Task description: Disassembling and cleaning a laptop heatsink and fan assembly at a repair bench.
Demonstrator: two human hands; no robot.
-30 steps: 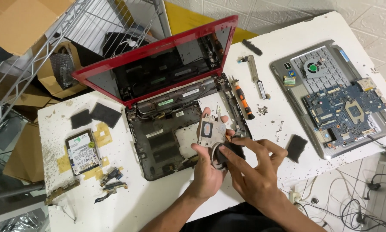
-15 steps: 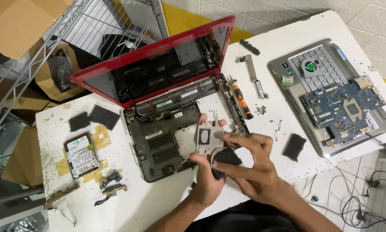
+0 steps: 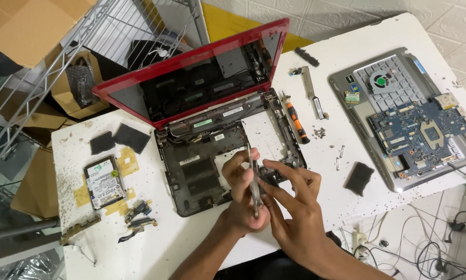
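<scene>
My left hand (image 3: pixel 241 194) grips a thin metal plate (image 3: pixel 254 181) turned edge-on to the camera, thumb and fingers closed on its lower half so that it stands nearly upright. My right hand (image 3: pixel 291 207) meets it from the right, fingertips pinched narrowly on a small dark part (image 3: pixel 272 175) at the plate's right face; whether that part is joined to the plate I cannot tell. Directly beneath and beyond my fingers lies the stripped black laptop base (image 3: pixel 202 171), its red lid (image 3: pixel 191 72) raised behind it. Just past my right fingertips, toward the far right, an orange-handled screwdriver (image 3: pixel 296 122) rests on the white table (image 3: pixel 181 243), with a few loose screws (image 3: pixel 319 133) beside its tip. To the right of my right hand, near but apart, lies a black foam pad (image 3: pixel 359 178); well beyond it sits a second opened laptop with a blue circuit board (image 3: pixel 422 135). Well to the left of my left hand lie a hard drive (image 3: pixel 104 181) on yellow tape, two dark pads (image 3: pixel 120 139), and small cable pieces (image 3: pixel 138 213).
</scene>
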